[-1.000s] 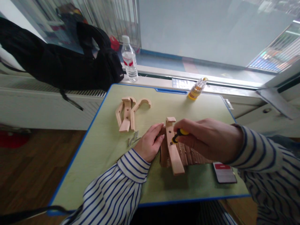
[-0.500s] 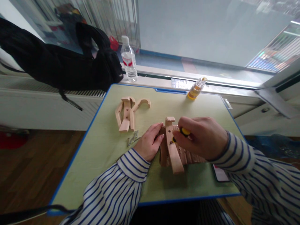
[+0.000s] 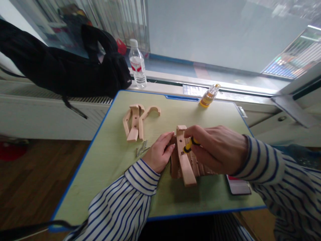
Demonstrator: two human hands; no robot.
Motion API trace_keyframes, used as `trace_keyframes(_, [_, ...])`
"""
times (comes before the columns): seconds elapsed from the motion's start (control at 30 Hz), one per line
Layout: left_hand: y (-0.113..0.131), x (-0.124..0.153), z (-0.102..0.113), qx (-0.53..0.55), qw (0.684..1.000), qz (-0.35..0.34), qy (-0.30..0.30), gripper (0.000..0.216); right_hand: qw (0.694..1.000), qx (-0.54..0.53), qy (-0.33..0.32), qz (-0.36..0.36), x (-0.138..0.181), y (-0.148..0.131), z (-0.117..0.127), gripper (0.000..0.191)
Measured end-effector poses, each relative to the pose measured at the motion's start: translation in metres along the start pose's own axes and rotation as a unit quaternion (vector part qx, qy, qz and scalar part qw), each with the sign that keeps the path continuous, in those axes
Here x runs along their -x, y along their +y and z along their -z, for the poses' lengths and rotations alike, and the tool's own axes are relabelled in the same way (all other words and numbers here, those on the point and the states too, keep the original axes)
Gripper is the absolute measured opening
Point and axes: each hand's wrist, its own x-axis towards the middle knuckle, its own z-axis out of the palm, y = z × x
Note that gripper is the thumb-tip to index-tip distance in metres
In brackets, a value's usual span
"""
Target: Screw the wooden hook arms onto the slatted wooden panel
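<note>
A wooden piece (image 3: 185,160) stands on edge on the green table (image 3: 112,160), part of a wooden assembly with a row of slats behind it. My left hand (image 3: 159,154) presses against the assembly's left side, fingers curled on it. My right hand (image 3: 215,149) is closed around a small yellow-and-black screwdriver (image 3: 188,146), whose tip meets the face of the wooden piece. Several loose screws (image 3: 142,147) lie on the table just left of my left hand.
Three curved wooden hooks (image 3: 136,120) lie at the table's back left. A small amber bottle (image 3: 209,95) stands at the far edge, a water bottle (image 3: 137,68) and a black bag (image 3: 62,67) on the sill. A phone (image 3: 238,184) lies beneath my right forearm.
My right hand has turned around the screwdriver handle, its wrist and forearm swinging a little. The left hand and the wooden assembly have stayed in place.
</note>
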Motion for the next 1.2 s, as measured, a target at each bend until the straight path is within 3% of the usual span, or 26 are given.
trace_keyframes(0.23, [-0.002, 0.002, -0.001, 0.006, 1.000, -0.006, -0.001, 0.041, 0.999, -0.023, -0.036, 0.015, -0.003, 0.005, 0.006, 0.018])
trace_keyframes(0.47, [-0.002, 0.002, -0.002, -0.001, 1.000, -0.003, 0.009, 0.042, 0.998, 0.037, 0.001, -0.047, -0.001, 0.003, 0.003, 0.033])
trace_keyframes(0.73, [0.000, -0.001, 0.000, -0.006, 1.000, -0.004, 0.015, 0.041, 0.987, 0.082, 0.063, -0.121, 0.003, -0.003, -0.008, 0.038])
trace_keyframes(1.03, [-0.002, -0.002, 0.000, -0.010, 1.000, -0.011, 0.017, 0.042, 0.994, 0.044, 0.072, -0.073, -0.007, -0.001, -0.005, 0.028])
trace_keyframes(1.2, [0.000, -0.002, 0.001, 0.005, 1.000, -0.014, 0.009, 0.042, 1.000, 0.002, 0.018, -0.024, -0.010, 0.002, 0.002, 0.035])
